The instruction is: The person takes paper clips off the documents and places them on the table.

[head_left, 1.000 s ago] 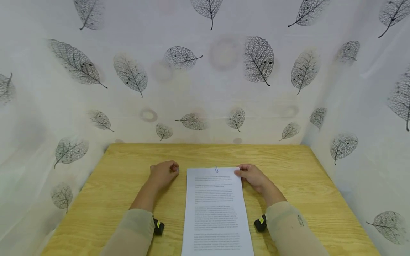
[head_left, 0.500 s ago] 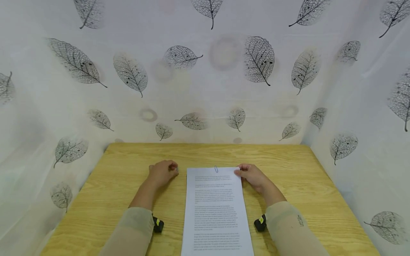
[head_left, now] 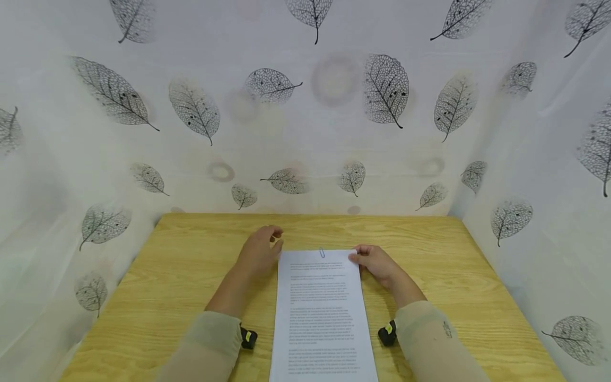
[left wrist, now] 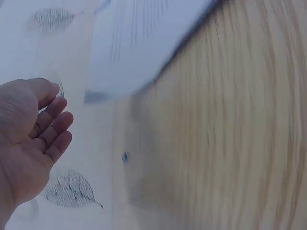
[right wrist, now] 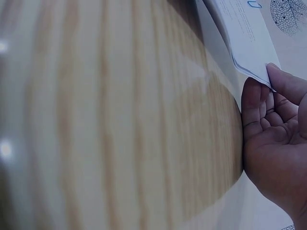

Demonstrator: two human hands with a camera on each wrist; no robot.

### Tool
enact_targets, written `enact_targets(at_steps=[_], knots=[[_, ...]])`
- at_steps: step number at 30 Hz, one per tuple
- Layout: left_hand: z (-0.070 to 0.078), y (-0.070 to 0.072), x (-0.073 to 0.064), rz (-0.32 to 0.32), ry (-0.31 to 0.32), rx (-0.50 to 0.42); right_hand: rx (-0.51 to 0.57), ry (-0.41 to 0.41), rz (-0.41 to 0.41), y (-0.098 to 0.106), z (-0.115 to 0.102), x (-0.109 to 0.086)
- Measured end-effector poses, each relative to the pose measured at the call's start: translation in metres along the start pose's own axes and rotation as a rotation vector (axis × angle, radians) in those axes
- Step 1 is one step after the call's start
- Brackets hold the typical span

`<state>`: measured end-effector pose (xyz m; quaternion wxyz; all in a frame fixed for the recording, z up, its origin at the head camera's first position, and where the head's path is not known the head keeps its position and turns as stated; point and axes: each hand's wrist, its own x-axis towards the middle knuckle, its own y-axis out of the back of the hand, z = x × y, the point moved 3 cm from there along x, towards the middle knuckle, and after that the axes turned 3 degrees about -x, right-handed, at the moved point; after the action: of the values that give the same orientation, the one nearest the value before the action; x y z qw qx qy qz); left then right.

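Observation:
A stack of printed paper sheets [head_left: 320, 313] lies lengthwise before me, with a blue paper clip [head_left: 322, 253] at the middle of its top edge. My right hand [head_left: 377, 262] pinches the top right corner. In the right wrist view, the thumb [right wrist: 283, 81] is on the printed face and the fingers are beneath; the corner is slightly raised. My left hand [head_left: 260, 252] is beside the top left corner, fingers loosely bent, with a gap between thumb and fingers. Nothing is plainly visible in it. A small bluish object [left wrist: 125, 157] lies on the table near it, too blurred to identify.
The wooden table [head_left: 429, 276] extends to both sides of the paper. A white leaf-printed curtain [head_left: 305, 132] closes off the back and both sides. Black wrist devices show at the left cuff [head_left: 248, 338] and the right cuff [head_left: 387, 334].
My left hand has moved right and farther forward to the paper's top left corner, and its thumb and fingers have spread. A small shiny thing by its fingertips is now out of the head view.

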<state>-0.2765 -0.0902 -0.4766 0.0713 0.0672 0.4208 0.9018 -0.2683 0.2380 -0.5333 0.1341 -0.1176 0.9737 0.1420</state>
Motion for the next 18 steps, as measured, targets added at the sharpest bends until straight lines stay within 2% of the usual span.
enact_targets(at_steps=[4,8,13,18], knots=[[0.028,-0.014,0.0,-0.019,-0.041,0.03,0.01,-0.012,0.0,0.001,0.002,0.001],[0.045,-0.032,0.0,-0.062,-0.068,0.038,0.008,-0.005,-0.001,0.001,0.002,0.001],[0.056,-0.051,0.001,-0.11,-0.087,0.073,0.005,0.014,-0.009,0.002,0.003,0.002],[0.06,-0.063,0.002,-0.089,-0.113,0.097,0.001,0.016,-0.007,0.002,0.003,0.004]])
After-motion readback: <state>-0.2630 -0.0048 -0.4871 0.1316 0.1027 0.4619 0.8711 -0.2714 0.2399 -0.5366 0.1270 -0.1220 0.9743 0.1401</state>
